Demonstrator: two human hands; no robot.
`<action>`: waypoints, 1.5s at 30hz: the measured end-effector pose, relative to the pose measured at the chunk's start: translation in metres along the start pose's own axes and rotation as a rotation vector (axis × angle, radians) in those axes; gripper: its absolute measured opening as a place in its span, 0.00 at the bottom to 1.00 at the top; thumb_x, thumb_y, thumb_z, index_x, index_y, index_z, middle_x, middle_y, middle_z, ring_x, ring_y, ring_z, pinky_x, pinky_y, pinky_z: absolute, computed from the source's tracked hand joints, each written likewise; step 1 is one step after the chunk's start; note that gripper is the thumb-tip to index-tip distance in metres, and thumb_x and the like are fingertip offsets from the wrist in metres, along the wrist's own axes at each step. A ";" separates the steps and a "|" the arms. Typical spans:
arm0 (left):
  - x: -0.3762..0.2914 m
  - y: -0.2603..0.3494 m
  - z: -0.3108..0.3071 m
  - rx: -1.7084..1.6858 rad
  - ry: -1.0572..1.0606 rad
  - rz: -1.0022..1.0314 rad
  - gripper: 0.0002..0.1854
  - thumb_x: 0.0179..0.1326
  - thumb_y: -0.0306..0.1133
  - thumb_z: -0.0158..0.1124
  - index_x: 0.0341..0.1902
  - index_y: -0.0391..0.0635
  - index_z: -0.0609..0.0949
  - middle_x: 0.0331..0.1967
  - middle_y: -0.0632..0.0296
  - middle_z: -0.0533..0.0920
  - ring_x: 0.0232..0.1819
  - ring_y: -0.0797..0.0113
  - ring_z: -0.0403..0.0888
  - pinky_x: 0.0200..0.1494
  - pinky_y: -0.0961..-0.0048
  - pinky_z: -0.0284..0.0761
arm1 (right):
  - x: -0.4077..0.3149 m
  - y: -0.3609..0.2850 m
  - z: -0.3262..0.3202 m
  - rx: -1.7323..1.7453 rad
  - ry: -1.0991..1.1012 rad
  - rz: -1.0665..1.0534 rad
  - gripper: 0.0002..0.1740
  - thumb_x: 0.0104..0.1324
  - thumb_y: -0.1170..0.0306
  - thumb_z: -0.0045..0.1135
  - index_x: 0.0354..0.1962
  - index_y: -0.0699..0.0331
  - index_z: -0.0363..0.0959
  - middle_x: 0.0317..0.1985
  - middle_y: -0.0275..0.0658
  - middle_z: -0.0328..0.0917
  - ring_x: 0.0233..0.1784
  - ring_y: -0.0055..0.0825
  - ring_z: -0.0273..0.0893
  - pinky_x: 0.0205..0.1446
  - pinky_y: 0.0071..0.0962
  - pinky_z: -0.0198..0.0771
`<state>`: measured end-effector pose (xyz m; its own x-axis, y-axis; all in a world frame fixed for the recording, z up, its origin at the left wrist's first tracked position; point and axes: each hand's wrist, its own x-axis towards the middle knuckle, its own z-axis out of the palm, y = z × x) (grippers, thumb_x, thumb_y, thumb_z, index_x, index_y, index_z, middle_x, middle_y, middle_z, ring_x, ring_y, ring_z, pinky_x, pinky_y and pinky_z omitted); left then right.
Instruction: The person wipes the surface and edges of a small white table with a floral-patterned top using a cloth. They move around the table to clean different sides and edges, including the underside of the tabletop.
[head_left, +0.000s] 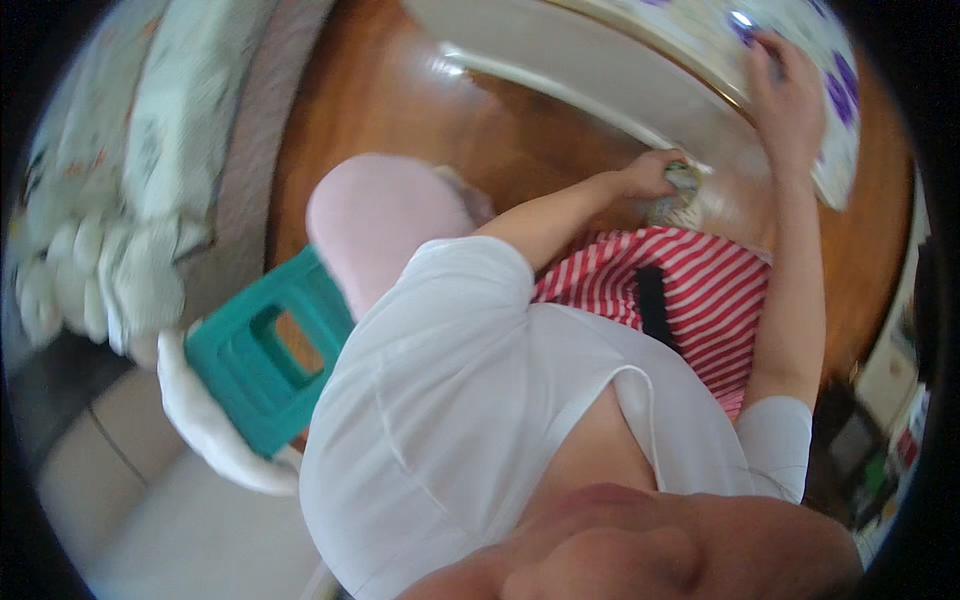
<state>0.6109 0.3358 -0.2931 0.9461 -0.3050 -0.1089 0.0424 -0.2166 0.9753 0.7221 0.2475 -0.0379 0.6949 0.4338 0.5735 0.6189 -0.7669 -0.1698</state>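
Note:
My left hand (656, 172) reaches low beside a white panel, its fingers around a blurred item with a green and beige pattern (681, 187). What that item is, I cannot tell. My right hand (787, 86) is stretched out over a white surface with purple flowers (844, 94), fingers bent. By its fingertips is a bright glint on a blue-purple spot (742, 22); whether the fingers pinch anything there is unclear. Red-and-white striped cloth (709, 300) with a black strap (654, 300) covers my lap.
The white panel (570, 64) has gold trim along its top. A teal plastic stool (225, 360) stands at left beside a pale pink rounded shape (382, 217). White plush shapes (142, 277) and light patterned bedding (180, 112) are further left. Brown floor (360, 97) shows between.

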 end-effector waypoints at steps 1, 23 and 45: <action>-0.009 0.013 -0.018 -0.002 0.052 -0.030 0.33 0.45 0.33 0.73 0.59 0.48 0.76 0.54 0.50 0.79 0.58 0.53 0.76 0.61 0.63 0.72 | 0.002 -0.003 -0.002 0.002 0.019 -0.025 0.15 0.68 0.59 0.54 0.45 0.57 0.80 0.46 0.42 0.81 0.51 0.40 0.77 0.56 0.34 0.70; -0.491 0.108 -0.317 -0.058 1.923 -0.072 0.35 0.51 0.24 0.67 0.65 0.43 0.67 0.49 0.50 0.78 0.47 0.57 0.80 0.42 0.60 0.80 | 0.017 0.067 0.052 0.058 -0.153 -0.009 0.22 0.71 0.57 0.48 0.52 0.64 0.77 0.53 0.48 0.78 0.58 0.45 0.73 0.62 0.37 0.67; -0.626 0.080 -0.282 -0.030 2.126 -0.354 0.29 0.52 0.22 0.68 0.61 0.39 0.73 0.53 0.54 0.79 0.50 0.56 0.80 0.49 0.59 0.78 | 0.007 0.061 0.026 0.102 -0.053 -0.002 0.18 0.70 0.60 0.49 0.49 0.64 0.77 0.51 0.45 0.79 0.56 0.43 0.74 0.60 0.36 0.67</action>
<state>0.1128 0.7709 -0.0928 -0.2658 0.9620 0.0631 0.2349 0.0012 0.9720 0.7744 0.2166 -0.0652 0.7106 0.4617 0.5310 0.6523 -0.7150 -0.2514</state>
